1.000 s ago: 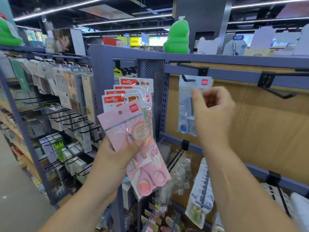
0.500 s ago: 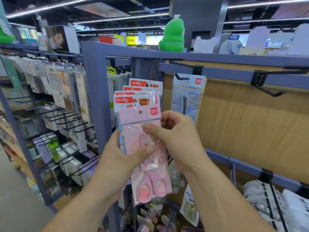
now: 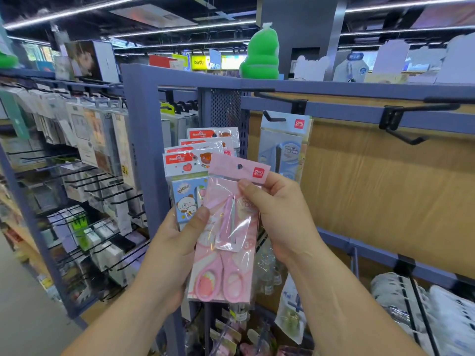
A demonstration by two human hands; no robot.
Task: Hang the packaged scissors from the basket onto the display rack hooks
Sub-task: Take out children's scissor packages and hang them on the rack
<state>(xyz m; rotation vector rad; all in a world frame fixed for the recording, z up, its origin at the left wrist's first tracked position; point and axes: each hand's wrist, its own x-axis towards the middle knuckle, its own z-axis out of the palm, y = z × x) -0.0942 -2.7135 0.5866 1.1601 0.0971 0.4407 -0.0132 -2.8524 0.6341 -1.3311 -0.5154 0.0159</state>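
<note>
Pink scissors pack [image 3: 226, 227], glossy film, seemingly flat

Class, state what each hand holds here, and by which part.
Right hand pinches the pink scissors pack near its top, below the header. Left hand grips the fanned packs behind it by their left side.

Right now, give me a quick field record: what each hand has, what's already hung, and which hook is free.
left hand: grips stack of packs, thumb on front
right hand: fingers pinch pink scissors pack near its top
pink scissors pack: in front of the stack, not yet hung
hung: blue scissors pack on left hook, upper rail
free: black hook to its right, bare
</note>
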